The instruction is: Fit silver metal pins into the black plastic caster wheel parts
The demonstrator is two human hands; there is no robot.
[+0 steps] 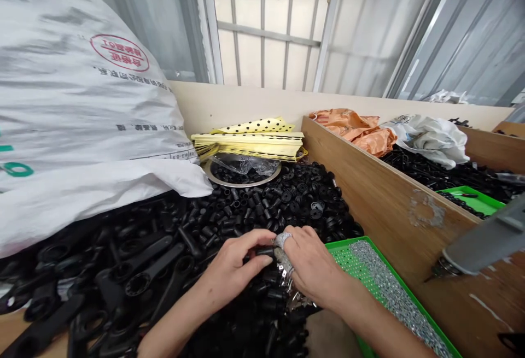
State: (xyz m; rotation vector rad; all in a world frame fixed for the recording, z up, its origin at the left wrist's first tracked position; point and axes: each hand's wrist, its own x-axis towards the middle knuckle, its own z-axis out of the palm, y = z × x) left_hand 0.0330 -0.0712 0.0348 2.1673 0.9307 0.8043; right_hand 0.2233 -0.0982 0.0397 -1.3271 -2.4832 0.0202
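My left hand (233,265) pinches a small black plastic cylinder (264,251) between thumb and fingers, just above a heap of black plastic parts (254,221). Close beside it, my right hand (311,265) holds a bunch of small silver metal pieces (284,254), partly hidden by its fingers. Both hands rest low over the heap. To the right of my right hand lies a green tray (361,262) covered with rows of small silver pieces.
A white woven sack (82,101) slumps over black handle-shaped parts at left. Behind stand a metal bowl (241,175) and yellow paper stacks (250,145). A wooden divider (381,199) separates another black-parts bin; a grey tool (484,238) lies at right.
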